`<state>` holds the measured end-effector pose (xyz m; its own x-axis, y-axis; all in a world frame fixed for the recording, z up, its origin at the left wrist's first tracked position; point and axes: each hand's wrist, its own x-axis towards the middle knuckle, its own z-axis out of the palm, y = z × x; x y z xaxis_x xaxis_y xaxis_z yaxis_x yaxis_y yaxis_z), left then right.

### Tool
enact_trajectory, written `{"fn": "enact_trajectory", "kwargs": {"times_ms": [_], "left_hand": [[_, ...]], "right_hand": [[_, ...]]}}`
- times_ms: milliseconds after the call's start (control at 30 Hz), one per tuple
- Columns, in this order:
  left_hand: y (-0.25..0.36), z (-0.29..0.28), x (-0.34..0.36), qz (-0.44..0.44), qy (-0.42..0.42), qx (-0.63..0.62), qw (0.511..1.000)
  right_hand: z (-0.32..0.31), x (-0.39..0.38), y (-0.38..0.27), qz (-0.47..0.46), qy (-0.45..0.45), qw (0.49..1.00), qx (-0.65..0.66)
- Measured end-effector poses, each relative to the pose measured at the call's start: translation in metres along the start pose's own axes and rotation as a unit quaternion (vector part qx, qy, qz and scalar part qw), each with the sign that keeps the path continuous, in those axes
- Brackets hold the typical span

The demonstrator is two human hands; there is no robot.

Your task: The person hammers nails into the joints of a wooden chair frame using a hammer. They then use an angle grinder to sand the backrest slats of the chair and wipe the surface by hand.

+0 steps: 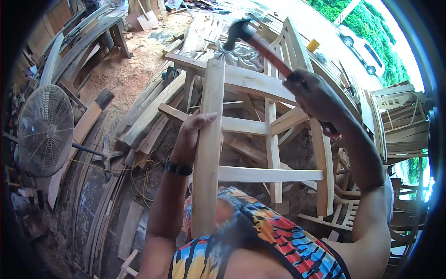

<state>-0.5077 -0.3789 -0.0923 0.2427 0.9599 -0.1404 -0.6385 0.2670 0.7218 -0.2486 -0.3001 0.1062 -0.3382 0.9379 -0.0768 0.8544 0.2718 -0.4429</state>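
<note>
My right hand [312, 93] is closed around the handle of a claw hammer [271, 55]. The dark hammer head is raised, appearing beyond the top of a thick, pale wooden post [207, 162]. My left hand [189, 135] wraps round that post, thumb on its upper face and the other fingers mostly hidden behind it. The post meets the rails of an unpainted wooden chair frame [271, 174] in front of my body. A curved wooden leg [323, 172] stands at the frame's right side.
A large caged fan [46, 130] stands at the left, near a cable [134, 183] on the floor. Long planks [151, 109] lie beyond the frame. Sawdust [118, 76] covers ground near a workbench [88, 44]. Further chair frames [341, 214] are stacked right; a white car [360, 49] is outside.
</note>
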Motion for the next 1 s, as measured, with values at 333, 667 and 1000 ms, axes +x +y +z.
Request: {"fn": "enact_trajectory", "kwargs": {"times_ms": [333,667,1000], "left_hand": [[0.005,0.010,0.000,-0.006,0.010,0.010,1.000],[0.006,0.012,-0.008,-0.001,0.024,-0.053,0.998],[0.015,-0.016,0.003,0.023,-0.038,-0.003,0.999]], "right_hand": [[0.020,-0.013,0.033,-0.089,0.012,0.994,-0.056],[-0.006,-0.040,0.008,-0.036,0.120,0.967,0.221],[0.019,-0.029,0.024,0.013,-0.041,0.989,0.142]]}}
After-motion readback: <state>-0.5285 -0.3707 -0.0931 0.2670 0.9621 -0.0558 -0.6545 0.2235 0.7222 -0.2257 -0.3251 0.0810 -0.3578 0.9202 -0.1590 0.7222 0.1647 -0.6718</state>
